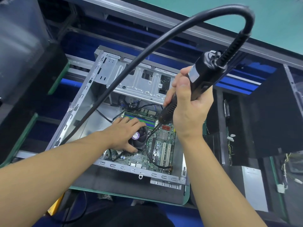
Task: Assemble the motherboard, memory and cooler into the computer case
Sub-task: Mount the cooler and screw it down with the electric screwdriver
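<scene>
Head view: one hand is resting on the cooler, the other is gripping a driver

The motherboard (161, 145) is lying flat inside the open computer case (77, 112), which is sitting on its side on a green-edged mat (186, 196). The cooler (140, 139), a black fan with a purple label at its hub, is sitting on the board towards its left side. The memory (139, 119) is standing in the green and blue slots just beyond the cooler.

The left hand (123, 133) is lying over the cooler. Its fingers are spread fairly straight across the top and reaching towards the memory slots, while the thumb is running along the fan's near edge.

The right hand (188, 110) is wrapping all its fingers round a black electric screwdriver (202, 74) and holding it tilted, nose down. The bit end is pointing at the board just to the right of the cooler; whether the tip is touching anything I cannot tell.

A thick black cable (131, 66) is arching from the top of the screwdriver and sweeping down across the case to the left. A silver drive bracket (139, 84) is spanning the far end of the case. Off to the right, other dark cases (262, 115) with loose wires are standing on the bench.
</scene>
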